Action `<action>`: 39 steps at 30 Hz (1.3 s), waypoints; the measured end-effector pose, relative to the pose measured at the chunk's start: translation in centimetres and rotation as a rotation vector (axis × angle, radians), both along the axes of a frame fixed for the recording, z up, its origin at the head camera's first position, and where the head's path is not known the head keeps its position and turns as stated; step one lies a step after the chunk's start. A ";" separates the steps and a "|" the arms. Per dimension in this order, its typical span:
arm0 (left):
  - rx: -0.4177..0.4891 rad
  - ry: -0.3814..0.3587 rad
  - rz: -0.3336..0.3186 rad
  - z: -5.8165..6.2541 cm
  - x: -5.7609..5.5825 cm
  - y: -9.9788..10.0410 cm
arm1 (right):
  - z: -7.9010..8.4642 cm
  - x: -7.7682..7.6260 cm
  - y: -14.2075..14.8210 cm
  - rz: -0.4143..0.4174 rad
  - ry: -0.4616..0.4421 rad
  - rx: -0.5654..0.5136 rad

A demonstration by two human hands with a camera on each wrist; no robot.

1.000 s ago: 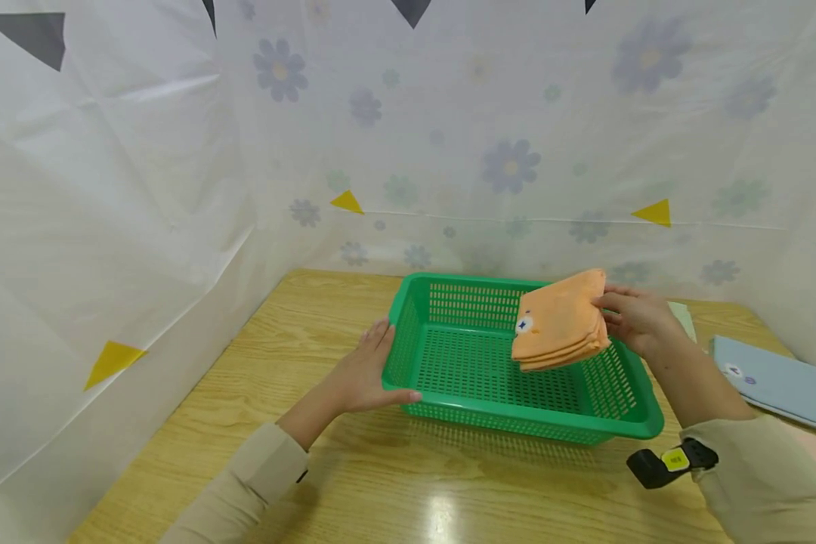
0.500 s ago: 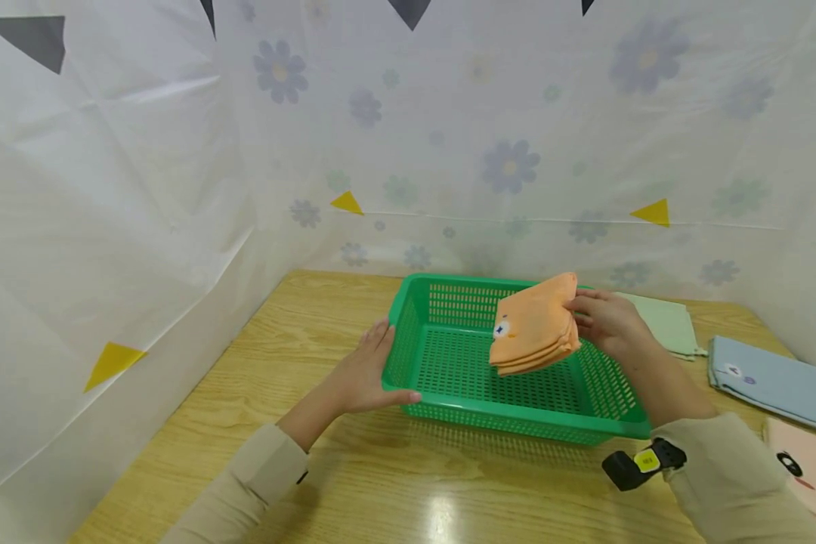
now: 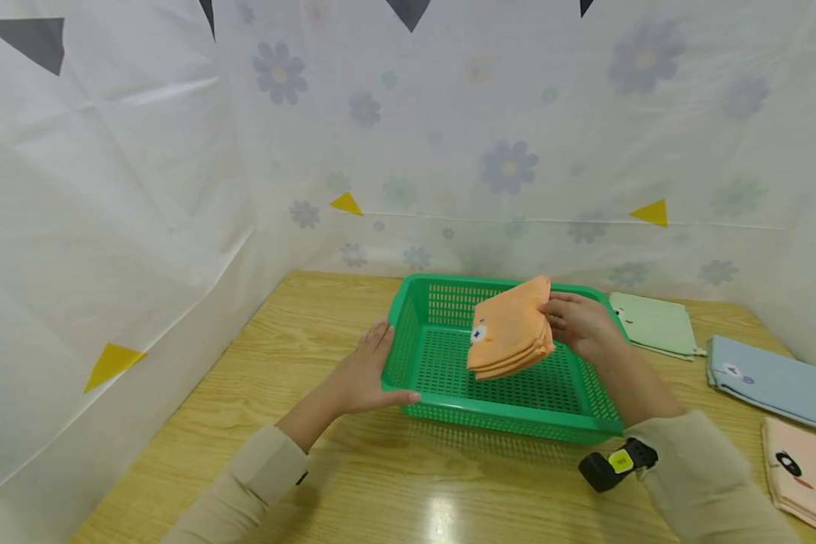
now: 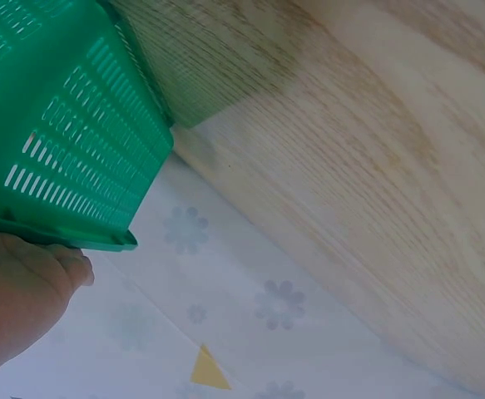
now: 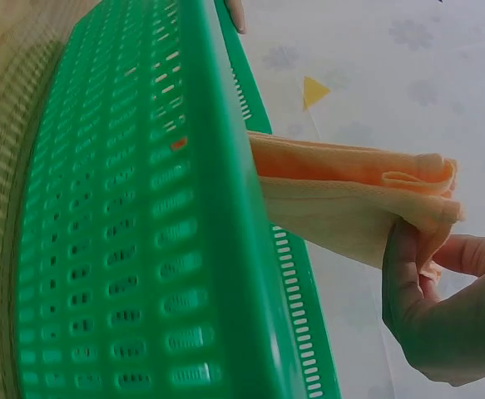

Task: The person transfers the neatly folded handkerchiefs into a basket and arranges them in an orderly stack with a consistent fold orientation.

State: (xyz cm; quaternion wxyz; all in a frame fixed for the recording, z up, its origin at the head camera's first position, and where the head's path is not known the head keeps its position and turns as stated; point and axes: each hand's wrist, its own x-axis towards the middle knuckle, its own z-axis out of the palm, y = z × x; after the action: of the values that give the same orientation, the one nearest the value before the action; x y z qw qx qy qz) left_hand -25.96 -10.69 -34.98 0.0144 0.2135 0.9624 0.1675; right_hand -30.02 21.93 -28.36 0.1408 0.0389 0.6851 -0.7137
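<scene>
My right hand (image 3: 581, 323) pinches a folded orange towel (image 3: 510, 325) by its right edge, fingers and thumb on either side of the layers. The towel hangs tilted over the green plastic basket (image 3: 503, 419), with an embroidered animal face at its left end. In the right wrist view the folded towel (image 5: 342, 187) rises above the basket's rim, and its lower part is hidden behind the basket wall (image 5: 126, 208). My left hand (image 3: 360, 374) rests against the basket's left end, fingers straight along the rim and thumb stretched to the front corner.
To the right on the wooden table (image 3: 374, 483) lie a folded green towel (image 3: 656, 325), a blue towel (image 3: 771, 381) and a pink towel (image 3: 809, 476). A white flower-patterned curtain (image 3: 442, 166) hangs behind the table. A black wrist device (image 3: 615, 462) sits by my right sleeve.
My right hand has moved left with the orange towel, bringing it nearer the basket's middle. The green and pink towels have come into fuller view. My left hand has stayed in place.
</scene>
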 end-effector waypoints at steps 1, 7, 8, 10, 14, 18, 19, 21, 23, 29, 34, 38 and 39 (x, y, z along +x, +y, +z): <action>0.003 0.000 -0.001 0.0 0.0 0.0 | 0.0 0.0 -0.2 -0.001 -0.004 -0.006; 0.004 -0.007 -0.002 0.1 0.0 0.1 | 0.0 0.0 -1.4 -0.021 -0.034 -0.020; 0.004 -0.007 -0.002 0.1 0.0 0.0 | -0.1 0.0 -1.6 -0.022 -0.035 -0.019; 0.004 -0.006 -0.003 0.1 0.0 0.1 | -0.1 0.0 -1.9 -0.020 -0.035 -0.018; 0.000 -0.003 -0.002 0.0 -0.1 0.1 | -0.2 0.0 -2.6 -0.026 -0.043 -0.031; -0.004 -0.004 -0.002 0.0 -0.2 0.1 | -0.2 0.1 -3.4 -0.031 -0.056 -0.050; -0.003 -0.005 -0.003 0.0 -0.1 0.1 | -0.2 0.1 -3.7 -0.032 -0.057 -0.054; -0.003 -0.007 -0.004 0.0 -0.1 0.0 | -0.2 0.2 -4.1 -0.032 -0.055 -0.061; -0.002 -0.007 -0.004 0.0 -0.1 0.0 | -0.3 0.3 -4.6 -0.040 -0.051 -0.065; -0.001 -0.008 -0.005 0.1 -0.1 0.0 | -0.8 0.3 -5.9 -0.063 -0.047 -0.085; 0.000 -0.008 -0.011 0.1 -0.1 0.0 | -1.1 0.2 -6.9 -0.083 -0.071 -0.084; 0.004 -0.007 -0.017 0.1 -0.1 -0.1 | -1.5 0.0 -7.5 -0.102 -0.086 -0.079; 0.004 -0.007 -0.017 0.1 -0.1 -0.1 | -1.6 0.0 -7.7 -0.104 -0.088 -0.078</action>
State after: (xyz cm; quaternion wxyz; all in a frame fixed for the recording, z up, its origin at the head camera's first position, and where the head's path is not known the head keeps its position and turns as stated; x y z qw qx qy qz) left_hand -26.04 -10.74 -34.85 0.0187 0.2212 0.9601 0.1698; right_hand -30.00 14.23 -29.92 0.1348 0.1002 0.6469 -0.7438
